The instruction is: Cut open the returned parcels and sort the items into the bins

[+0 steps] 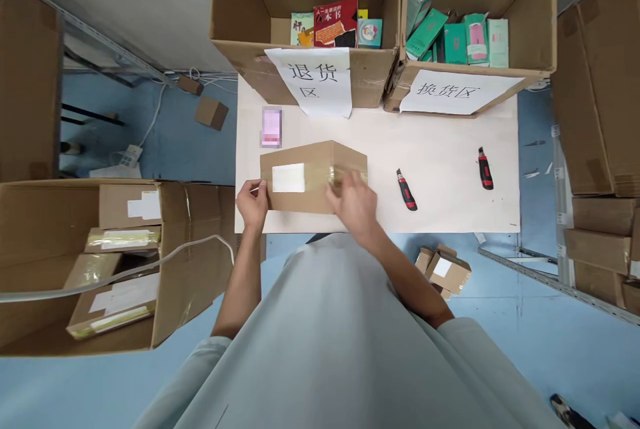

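A brown cardboard box (313,199) with a white label and a strip of clear tape lies on the white table (445,175) in front of me. My left hand (253,205) pinches the box at its left edge, thumb and fingers together. My right hand (356,202) is at the taped right part of the box, its fingers bent against the tape and slightly blurred. Right of the box lies a red and black cutter (407,190), and a second cutter (485,169) is farther right. A pink, blurred-out item (271,127) sits behind the box's left end.
Two large open cartons stand at the table's back, the left carton (305,75) holding books and the right carton (393,92) green packages. A big carton (185,282) of parcels is at the left, crossed by a pale cable (195,243). Small boxes (449,274) lie on the floor.
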A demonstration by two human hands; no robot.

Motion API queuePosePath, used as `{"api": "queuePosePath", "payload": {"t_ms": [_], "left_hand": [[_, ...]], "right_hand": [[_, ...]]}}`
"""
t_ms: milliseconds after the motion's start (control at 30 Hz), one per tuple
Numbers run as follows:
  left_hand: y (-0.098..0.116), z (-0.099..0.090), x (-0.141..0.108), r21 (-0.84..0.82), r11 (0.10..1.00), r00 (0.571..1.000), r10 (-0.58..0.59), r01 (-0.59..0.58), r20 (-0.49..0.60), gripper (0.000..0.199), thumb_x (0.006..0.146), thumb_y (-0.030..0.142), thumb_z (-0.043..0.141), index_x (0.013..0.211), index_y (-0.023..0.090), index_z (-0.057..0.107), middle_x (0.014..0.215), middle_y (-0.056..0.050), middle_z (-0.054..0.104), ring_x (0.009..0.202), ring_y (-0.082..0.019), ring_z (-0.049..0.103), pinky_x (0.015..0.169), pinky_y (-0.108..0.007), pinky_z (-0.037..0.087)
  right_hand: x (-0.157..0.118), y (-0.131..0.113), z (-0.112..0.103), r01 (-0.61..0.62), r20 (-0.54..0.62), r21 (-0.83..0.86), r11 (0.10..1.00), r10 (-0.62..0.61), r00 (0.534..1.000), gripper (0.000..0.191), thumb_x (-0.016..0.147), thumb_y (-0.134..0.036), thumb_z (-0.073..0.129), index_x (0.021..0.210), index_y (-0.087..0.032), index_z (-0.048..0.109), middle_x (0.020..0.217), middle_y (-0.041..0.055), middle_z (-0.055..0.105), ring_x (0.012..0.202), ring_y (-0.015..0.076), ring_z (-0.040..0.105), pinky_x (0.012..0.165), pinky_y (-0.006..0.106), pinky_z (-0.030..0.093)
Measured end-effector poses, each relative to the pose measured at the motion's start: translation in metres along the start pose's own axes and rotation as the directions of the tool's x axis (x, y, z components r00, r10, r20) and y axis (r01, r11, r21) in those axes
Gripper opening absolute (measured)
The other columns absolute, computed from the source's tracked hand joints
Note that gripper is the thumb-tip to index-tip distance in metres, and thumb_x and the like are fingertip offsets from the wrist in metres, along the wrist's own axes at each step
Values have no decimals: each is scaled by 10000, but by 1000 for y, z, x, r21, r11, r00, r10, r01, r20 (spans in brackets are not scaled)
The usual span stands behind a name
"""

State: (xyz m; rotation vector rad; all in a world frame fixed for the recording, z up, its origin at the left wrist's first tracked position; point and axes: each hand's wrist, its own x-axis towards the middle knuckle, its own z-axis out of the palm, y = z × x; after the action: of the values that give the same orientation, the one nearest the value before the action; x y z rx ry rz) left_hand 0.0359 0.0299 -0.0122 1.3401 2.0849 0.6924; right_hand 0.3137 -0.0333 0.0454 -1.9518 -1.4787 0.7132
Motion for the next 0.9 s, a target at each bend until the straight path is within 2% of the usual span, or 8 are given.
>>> {"api": "queuePosePath", "payload": {"t_ms": [100, 200, 300, 467, 567, 633, 733, 900], "left_hand": [[11, 11, -4, -116, 991, 996, -59, 66, 60, 242, 909, 436, 775, 993, 218, 712, 1099, -121, 840, 1022, -278, 790, 1020, -431, 645], [21, 26, -12, -237, 960, 977, -106, 150, 186, 368, 814, 411, 882, 1065, 201, 715, 1070, -123, 837, 1007, -278, 811, 1008, -432, 658], [24, 32, -28, -249, 958, 966, -78, 141, 247, 404, 800, 454, 906, 1062, 192, 745, 1103, -143, 846, 1068, -320, 830, 1054, -483, 653], [5, 14, -64, -305, 929, 938, -104, 210, 330, 559, 700, 606, 988, 1017, 215, 745, 1124, -141, 860, 1149, -384, 840, 1009, -511, 693], [-8, 3, -81, -337, 908, 921, -115, 249, 372, 633, 638, 677, 1014, 984, 229, 731, 1093, -129, 863, 1142, -402, 846, 978, -522, 714], [-10, 2, -86, -346, 903, 919, -115, 255, 377, 626, 652, 684, 1004, 988, 231, 734, 1074, -123, 862, 1119, -395, 853, 970, -521, 722], [-4, 10, -81, -351, 907, 932, -105, 233, 348, 555, 722, 638, 970, 1011, 220, 747, 1048, -114, 863, 1099, -365, 856, 1007, -512, 719], [20, 32, -56, -356, 924, 968, -53, 141, 246, 421, 875, 547, 873, 1078, 186, 801, 1161, -137, 871, 1143, -336, 846, 1080, -477, 692]], "right_hand": [[15, 55, -23, -112, -33, 33, 993, 113, 993, 456, 1046, -709, 704, 926, -269, 720, 1057, 129, 768, 977, 327, 758, 942, 472, 612], [28, 108, -39, -244, -66, 136, 960, 254, 965, 508, 978, -756, 739, 846, -271, 675, 976, 118, 804, 940, 312, 762, 950, 475, 620], [22, 140, -46, -300, -38, 295, 907, 325, 945, 599, 901, -851, 739, 850, -257, 684, 980, 131, 827, 985, 311, 778, 962, 473, 640], [-33, 144, -48, -338, -47, 353, 873, 377, 925, 633, 844, -876, 772, 901, -248, 720, 1019, 131, 844, 1023, 311, 794, 1028, 504, 661], [-65, 139, -52, -390, -36, 367, 844, 432, 901, 621, 832, -860, 792, 938, -250, 742, 1040, 128, 852, 1041, 320, 799, 991, 516, 688], [-76, 138, -54, -401, -37, 358, 843, 442, 896, 597, 837, -838, 800, 944, -253, 752, 1031, 118, 853, 1049, 321, 800, 975, 513, 698], [-69, 140, -53, -385, -50, 331, 861, 424, 904, 584, 850, -828, 786, 930, -251, 751, 1016, 114, 853, 1029, 314, 800, 968, 502, 697], [-24, 141, -46, -328, -118, 275, 904, 370, 921, 632, 884, -867, 720, 904, -236, 746, 1021, 159, 855, 984, 323, 798, 979, 501, 674]]}}
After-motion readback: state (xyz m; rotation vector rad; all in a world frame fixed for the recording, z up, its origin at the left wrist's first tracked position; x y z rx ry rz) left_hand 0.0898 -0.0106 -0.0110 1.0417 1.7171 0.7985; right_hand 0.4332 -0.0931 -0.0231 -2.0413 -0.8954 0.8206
